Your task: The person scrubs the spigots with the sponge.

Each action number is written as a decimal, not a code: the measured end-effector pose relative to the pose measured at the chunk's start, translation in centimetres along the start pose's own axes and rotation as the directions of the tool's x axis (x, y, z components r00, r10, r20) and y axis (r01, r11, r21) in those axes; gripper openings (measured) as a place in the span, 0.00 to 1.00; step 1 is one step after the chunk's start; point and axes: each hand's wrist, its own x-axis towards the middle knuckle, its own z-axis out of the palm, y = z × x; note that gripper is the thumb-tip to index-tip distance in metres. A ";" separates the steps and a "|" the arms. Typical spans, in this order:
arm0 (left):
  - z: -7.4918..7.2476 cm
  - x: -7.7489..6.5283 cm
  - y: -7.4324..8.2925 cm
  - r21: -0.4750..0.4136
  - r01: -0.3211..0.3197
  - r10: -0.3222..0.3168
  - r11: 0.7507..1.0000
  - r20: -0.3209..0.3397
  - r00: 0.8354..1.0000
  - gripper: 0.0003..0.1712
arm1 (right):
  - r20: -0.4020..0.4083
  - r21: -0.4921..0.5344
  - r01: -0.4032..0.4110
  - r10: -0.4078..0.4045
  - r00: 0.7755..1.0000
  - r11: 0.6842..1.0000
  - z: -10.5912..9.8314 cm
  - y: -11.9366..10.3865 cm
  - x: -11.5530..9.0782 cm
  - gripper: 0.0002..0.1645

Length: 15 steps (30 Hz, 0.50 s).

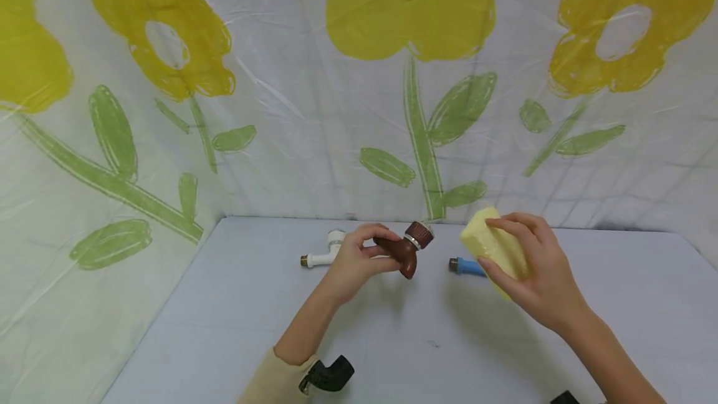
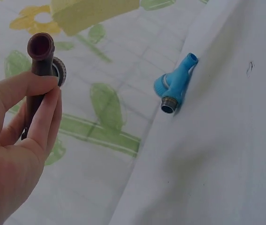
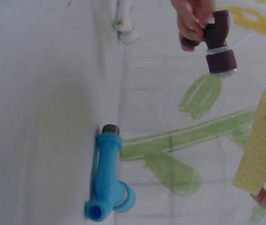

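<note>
A dark brown plastic tap [image 1: 407,255] with a ribbed round knob is pinched between the thumb and fingers of my left hand [image 1: 361,260], raised over the table. In the left wrist view the open spout end of the tap [image 2: 42,47] points toward the camera. My right hand [image 1: 538,273] grips a pale yellow block sponge [image 1: 493,245] by its sides, a short way right of the tap. Small pores show on the sponge [image 3: 260,140] in the right wrist view. Sponge and tap are apart.
On the table [image 1: 392,354] a white tap [image 1: 322,259] lies behind my left hand, and a blue tap [image 1: 468,266] lies partly behind the sponge. A sheet printed with yellow flowers [image 1: 280,161] hangs along the table's back edge.
</note>
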 end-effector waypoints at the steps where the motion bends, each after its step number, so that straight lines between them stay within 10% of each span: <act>1: 0.0 0.0 -0.1 0.004 0.008 -0.008 1.000 -0.004 1.000 0.23 | 0.001 -0.005 0.003 -0.003 1.000 1.000 -0.1 0.1 -0.1 0.39; 15: -0.2 1.3 -3.4 -0.095 0.015 -0.022 0.995 -0.073 0.997 0.17 | 0.001 -0.025 -0.020 0.020 1.000 0.999 -0.9 1.7 -1.1 0.40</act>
